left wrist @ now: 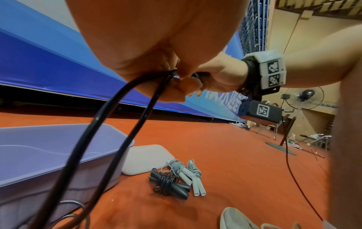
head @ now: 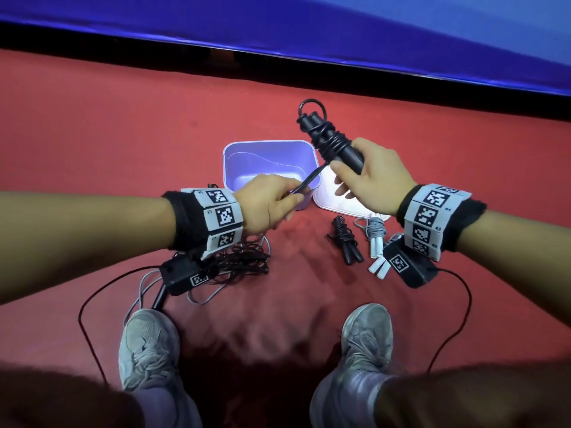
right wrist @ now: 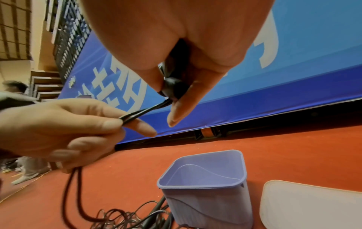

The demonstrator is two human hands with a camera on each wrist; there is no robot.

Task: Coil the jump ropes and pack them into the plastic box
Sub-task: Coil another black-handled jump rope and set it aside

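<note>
My right hand [head: 352, 168] grips the two black handles of a black jump rope [head: 327, 134], its cord wound round them several times. A doubled length of that cord [head: 312, 180] runs down to my left hand [head: 290, 199], which pinches it between thumb and fingers [right wrist: 111, 122]. Both hands hover over the near edge of the open purple plastic box [head: 228, 162], which holds nothing I can see. Its pale lid [head: 330, 202] lies flat to the box's right. A coiled black rope [head: 343, 239] and a coiled grey rope with white handles [head: 377, 239] lie on the floor near the lid.
A loose tangle of black and grey ropes [head: 244, 261] lies on the red floor under my left wrist. My two grey shoes [head: 148, 344] stand close below. A blue banner wall [head: 309, 32] runs behind the box. Thin black cables trail from both wrist cameras.
</note>
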